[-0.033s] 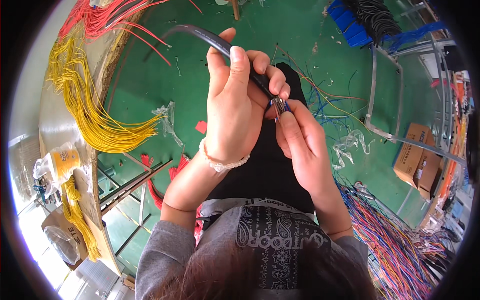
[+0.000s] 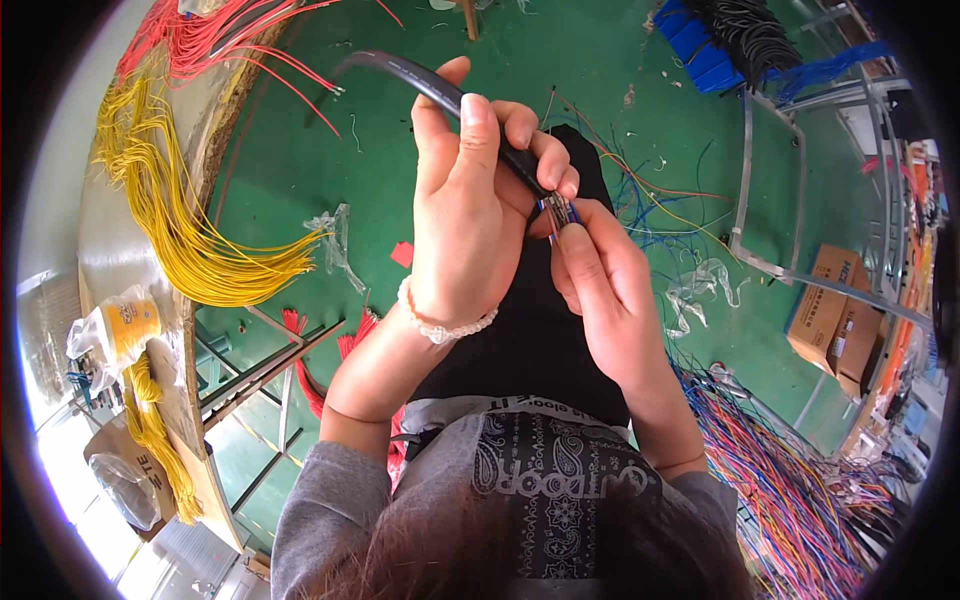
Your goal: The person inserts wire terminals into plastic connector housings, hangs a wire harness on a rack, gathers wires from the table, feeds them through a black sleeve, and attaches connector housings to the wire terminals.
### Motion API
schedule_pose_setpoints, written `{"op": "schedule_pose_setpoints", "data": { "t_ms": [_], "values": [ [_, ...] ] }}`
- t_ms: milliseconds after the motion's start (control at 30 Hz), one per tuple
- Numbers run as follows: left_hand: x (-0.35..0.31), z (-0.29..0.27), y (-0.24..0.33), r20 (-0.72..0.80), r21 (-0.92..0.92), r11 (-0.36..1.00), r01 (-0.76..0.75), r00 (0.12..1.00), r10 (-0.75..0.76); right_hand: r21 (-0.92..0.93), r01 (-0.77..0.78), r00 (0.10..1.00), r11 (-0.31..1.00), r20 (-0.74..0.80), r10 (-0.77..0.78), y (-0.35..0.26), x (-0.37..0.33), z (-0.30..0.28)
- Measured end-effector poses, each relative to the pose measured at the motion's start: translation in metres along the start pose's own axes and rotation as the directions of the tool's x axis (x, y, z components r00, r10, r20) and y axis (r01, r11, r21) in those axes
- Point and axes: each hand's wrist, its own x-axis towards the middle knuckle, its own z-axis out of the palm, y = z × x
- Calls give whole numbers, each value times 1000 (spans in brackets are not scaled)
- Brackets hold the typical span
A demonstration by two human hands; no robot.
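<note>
A thick black cable (image 2: 420, 82) runs through my left hand (image 2: 465, 205), whose fingers and thumb are closed around it. The cable's far part bends away to the upper left and looks blurred. At its near end, short inner wires (image 2: 557, 210) stick out of the black sheath, some blue and some dark or brownish. My right hand (image 2: 610, 285) pinches these wires between thumb and fingers, right below the left fingertips. Its grip hides the wire tips. Both hands are held above my dark-clothed lap (image 2: 510, 350).
On the left, a wooden table (image 2: 190, 240) carries bundles of yellow wires (image 2: 190, 230) and red wires (image 2: 210, 45). Loose multicoloured wires (image 2: 770, 470) lie at lower right. Cardboard boxes (image 2: 840, 320) and a metal frame (image 2: 745, 180) stand on the right. Plastic scraps (image 2: 700, 290) litter the green floor.
The blurred far part of the black cable has swung slightly. Both hands keep the same place and grip.
</note>
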Motion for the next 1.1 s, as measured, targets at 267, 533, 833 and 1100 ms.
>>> {"op": "schedule_pose_setpoints", "data": {
  "t_ms": [267, 533, 833, 1100],
  "values": [
    [1, -11, -5, 53, -23, 1000, 6, 999, -4, -417, -18, 997, 909, -74, -14, -6, -7, 8],
    [-4, -5, -2, 36, 42, 999, 14, 999, -15, -238, -95, 992, 967, 54, 111, -3, -2, -1],
    [-2, -11, -5, 165, 143, 990, 11, 986, -35, 248, -350, 920, 903, 275, 280, -11, 9, -14],
    [1, -8, -5, 114, 83, 996, 29, 993, -39, 40, -136, 985, 990, 117, 131, -9, 8, -8]
  ]
}}
